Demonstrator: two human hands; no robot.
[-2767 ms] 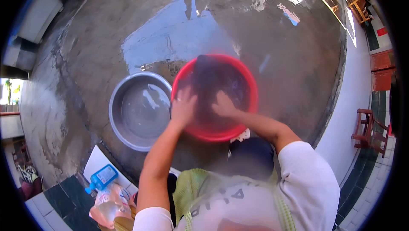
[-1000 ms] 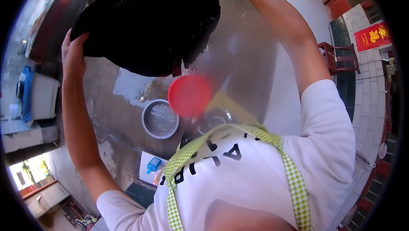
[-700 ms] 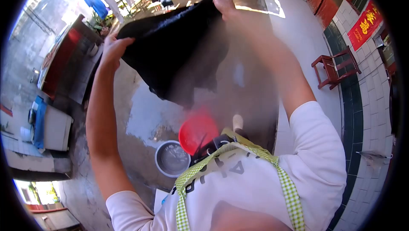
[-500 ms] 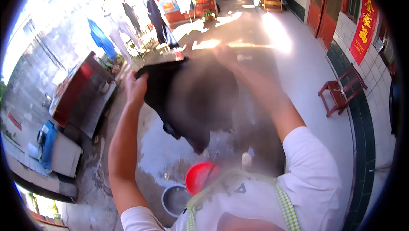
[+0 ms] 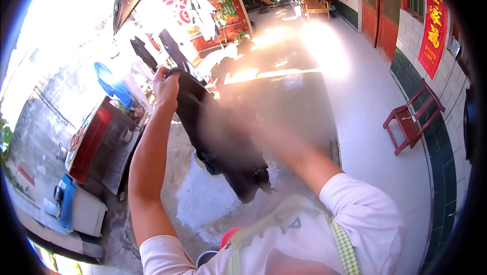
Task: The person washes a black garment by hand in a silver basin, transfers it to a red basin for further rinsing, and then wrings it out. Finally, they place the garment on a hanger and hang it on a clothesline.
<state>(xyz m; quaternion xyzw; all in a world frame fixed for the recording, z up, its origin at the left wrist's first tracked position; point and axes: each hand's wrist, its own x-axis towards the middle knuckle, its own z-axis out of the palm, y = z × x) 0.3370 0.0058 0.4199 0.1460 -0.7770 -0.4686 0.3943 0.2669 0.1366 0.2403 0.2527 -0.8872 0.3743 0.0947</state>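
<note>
A black garment (image 5: 231, 161) hangs in front of me, its lower end bunched and its kind not clear. My left hand (image 5: 166, 90) is closed around its upper edge, raised at arm's length. My right hand (image 5: 219, 120) is smeared by motion and overlaps the middle of the cloth, so I cannot tell what its fingers are doing. Low down, partly behind my apron, show the rims of a red basin (image 5: 229, 235) and a grey basin (image 5: 203, 258).
Clothes (image 5: 172, 49) hang ahead on the left, with a blue cloth (image 5: 112, 86) near them. A red-sided cabinet (image 5: 91, 140) stands at the left wall. On the right is a small wooden chair (image 5: 410, 118). The concrete floor has a wet patch (image 5: 200, 194).
My right hand has swept left and down from the garment's far upper side to its middle. The garment now hangs narrower and longer from my left hand. The view has shifted, hiding more of the basins.
</note>
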